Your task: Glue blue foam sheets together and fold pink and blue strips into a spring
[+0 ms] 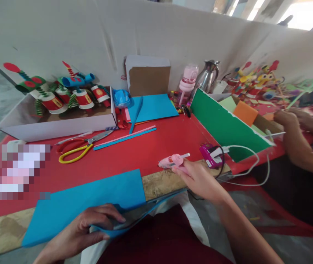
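Note:
My right hand (199, 179) is wrapped around the handle of a pink glue gun (170, 161). A whitish glue stick (185, 155) pokes out of its back end, and its nozzle points left, low over the table's front edge. A blue sheet of paper (90, 196) lies across that edge, its near part bending down toward my lap. At this bent part, my left hand (94, 223) grips the paper between thumb and fingers.
Scissors (75, 150) with red and yellow handles lie beside thin pink and blue strips (125, 138). A white box (60, 128) holds paper-cup figures. Right are a purple power adapter (211, 156) with cables, a green-sided box (228, 128) and another person's arms (296, 135).

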A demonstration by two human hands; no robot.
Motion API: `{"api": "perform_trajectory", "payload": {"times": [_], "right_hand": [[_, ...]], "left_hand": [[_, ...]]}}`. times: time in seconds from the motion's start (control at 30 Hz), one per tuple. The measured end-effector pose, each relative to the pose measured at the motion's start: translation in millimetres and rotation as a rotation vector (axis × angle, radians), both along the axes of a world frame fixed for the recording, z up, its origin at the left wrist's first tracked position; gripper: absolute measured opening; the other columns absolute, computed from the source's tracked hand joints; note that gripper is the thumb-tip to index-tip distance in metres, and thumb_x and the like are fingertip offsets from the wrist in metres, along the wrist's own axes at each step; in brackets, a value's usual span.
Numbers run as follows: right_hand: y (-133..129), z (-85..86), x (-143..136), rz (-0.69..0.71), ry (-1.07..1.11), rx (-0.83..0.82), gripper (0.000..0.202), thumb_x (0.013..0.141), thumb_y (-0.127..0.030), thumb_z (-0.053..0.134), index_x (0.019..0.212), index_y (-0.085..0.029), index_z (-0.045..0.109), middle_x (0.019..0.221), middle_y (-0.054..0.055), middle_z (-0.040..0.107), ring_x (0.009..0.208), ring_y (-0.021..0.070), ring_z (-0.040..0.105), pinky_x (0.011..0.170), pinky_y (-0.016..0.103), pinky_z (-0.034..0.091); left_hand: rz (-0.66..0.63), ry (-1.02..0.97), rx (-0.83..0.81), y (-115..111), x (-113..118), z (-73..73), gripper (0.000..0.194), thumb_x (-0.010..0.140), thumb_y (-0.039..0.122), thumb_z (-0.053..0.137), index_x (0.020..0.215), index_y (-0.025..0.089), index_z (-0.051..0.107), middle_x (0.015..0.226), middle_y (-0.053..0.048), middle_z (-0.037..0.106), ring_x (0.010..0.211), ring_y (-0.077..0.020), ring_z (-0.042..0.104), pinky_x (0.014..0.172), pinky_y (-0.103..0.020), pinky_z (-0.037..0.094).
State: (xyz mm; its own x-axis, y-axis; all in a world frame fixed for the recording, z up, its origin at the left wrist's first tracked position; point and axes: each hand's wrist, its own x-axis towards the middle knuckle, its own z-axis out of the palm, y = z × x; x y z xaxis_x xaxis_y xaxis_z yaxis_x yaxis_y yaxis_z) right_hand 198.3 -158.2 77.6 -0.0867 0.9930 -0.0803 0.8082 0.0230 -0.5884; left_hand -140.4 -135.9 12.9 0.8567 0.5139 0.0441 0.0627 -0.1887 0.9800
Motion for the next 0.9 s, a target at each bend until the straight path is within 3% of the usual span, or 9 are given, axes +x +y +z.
{"api": "perform_trajectory", "payload": {"times": [0.37,0.53,0.9], "right_hand": [[12,1.3,-23,0.084,-0.021,-0.042,0.027,0.093,-0.029,0.042,0.112,-0.023,0.060,0.101,0.007,0.071,0.098,0.0229,0.065,0.080,0.030,0.046],[17,8.8,-25,0.070,-0.136,-0.085,0.024,0.093,-0.031,0.044,0.107,-0.021,0.060,0.096,0.007,0.071,0.090,0.0239,0.067,0.070,0.027,0.044],[22,13.6,-23,0.142,-0.137,-0.088,0.027,0.093,-0.031,0.043,0.109,-0.024,0.062,0.100,0.006,0.071,0.093,0.0221,0.066,0.073,0.025,0.043]], "left_hand": [[0.002,-0.016,-0.006,-1,1,0.4,0.010,0.084,0.029,0.064,0.086,0.021,0.069,0.105,-0.007,0.070,0.098,-0.0207,0.064,0.086,-0.029,0.049],[0.003,-0.007,-0.006,-1,0,0.1,0.010,0.084,0.030,0.063,0.087,0.021,0.069,0.106,-0.006,0.070,0.100,-0.0203,0.063,0.088,-0.029,0.048],[0.006,0.023,-0.015,-1,-1,-1.4,0.010,0.084,0.029,0.064,0.087,0.021,0.069,0.107,-0.006,0.070,0.101,-0.0218,0.063,0.087,-0.029,0.049]]}}
